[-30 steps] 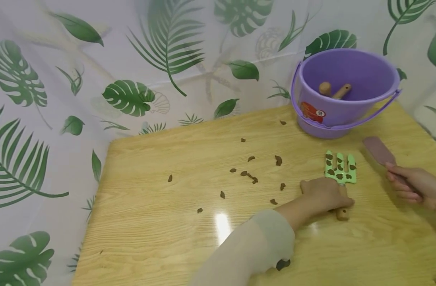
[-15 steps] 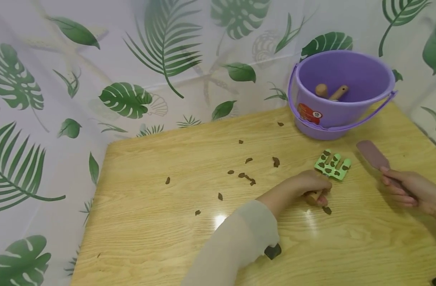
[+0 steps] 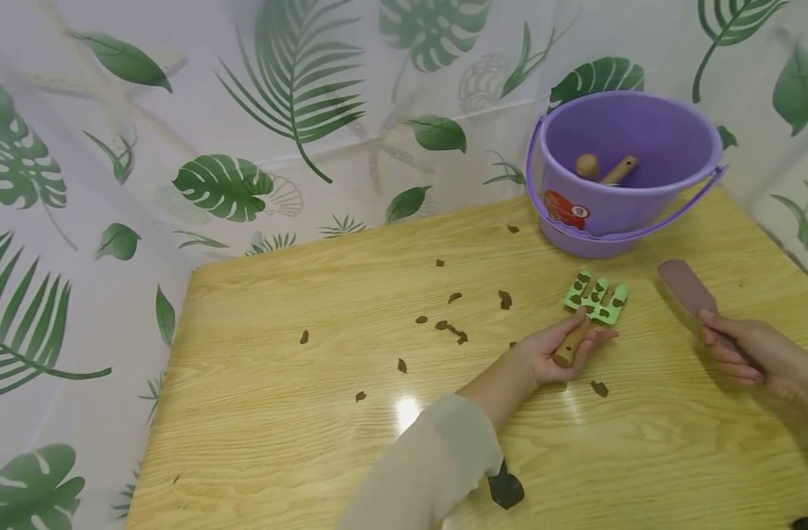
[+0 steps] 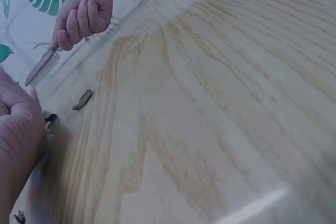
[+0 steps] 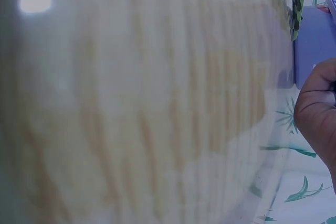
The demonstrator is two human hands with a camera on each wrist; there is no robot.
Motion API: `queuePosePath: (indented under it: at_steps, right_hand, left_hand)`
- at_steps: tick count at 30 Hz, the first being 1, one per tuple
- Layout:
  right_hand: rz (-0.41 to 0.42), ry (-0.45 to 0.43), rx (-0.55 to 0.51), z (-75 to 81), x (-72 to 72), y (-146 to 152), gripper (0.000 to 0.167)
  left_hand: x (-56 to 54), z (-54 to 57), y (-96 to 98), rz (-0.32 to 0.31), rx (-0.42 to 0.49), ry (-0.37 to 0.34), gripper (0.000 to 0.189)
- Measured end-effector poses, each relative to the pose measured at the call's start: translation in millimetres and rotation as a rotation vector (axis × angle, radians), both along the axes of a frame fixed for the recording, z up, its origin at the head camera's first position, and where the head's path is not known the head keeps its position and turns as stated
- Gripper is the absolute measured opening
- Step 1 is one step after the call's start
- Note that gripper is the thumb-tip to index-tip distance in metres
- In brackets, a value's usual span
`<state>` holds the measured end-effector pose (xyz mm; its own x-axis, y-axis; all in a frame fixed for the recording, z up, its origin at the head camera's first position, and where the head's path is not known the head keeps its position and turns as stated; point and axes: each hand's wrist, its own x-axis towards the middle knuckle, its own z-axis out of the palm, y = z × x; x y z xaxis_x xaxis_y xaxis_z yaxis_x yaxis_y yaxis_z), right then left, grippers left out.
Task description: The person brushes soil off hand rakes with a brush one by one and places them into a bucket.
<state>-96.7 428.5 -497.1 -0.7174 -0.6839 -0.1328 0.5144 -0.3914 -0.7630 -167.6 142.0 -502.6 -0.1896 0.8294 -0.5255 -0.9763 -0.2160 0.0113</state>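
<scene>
In the head view my left hand (image 3: 543, 357), palm partly upward, holds a small hand fork (image 3: 596, 311) by its wooden handle (image 3: 571, 346), the thumb lying along it. Dark brown bits cover the fork's green tines. My right hand (image 3: 751, 353) grips a mauve flat-bladed tool (image 3: 687, 285), perhaps a small trowel, its blade pointing up and left. The left wrist view shows the left hand (image 4: 18, 124) at the edge and the right hand (image 4: 86, 17) with the thin blade (image 4: 41, 69) beyond. The right wrist view catches only part of the right hand (image 5: 317, 114).
A purple bucket (image 3: 616, 215) stands at the back right, with wooden handles (image 3: 585, 166) inside. Small brown flakes (image 3: 505, 299) are scattered over the wooden table (image 3: 278, 419). One flake (image 3: 599, 388) lies below the left hand. A leaf-patterned cloth (image 3: 350, 110) hangs behind.
My left hand has picked up the fork, shifted left and turned palm-up, tilting the tines. A flake has come into view where the handle lay. The right hand still holds its tool.
</scene>
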Motion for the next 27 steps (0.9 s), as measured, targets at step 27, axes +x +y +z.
queuePosePath:
  at_steps: [27]
  right_hand:
    - [0.027,-0.053,0.095,24.8,0.6,-34.3,0.053]
  left_hand:
    - [10.0,16.3,-32.6,-0.088,0.054,-0.050,0.046]
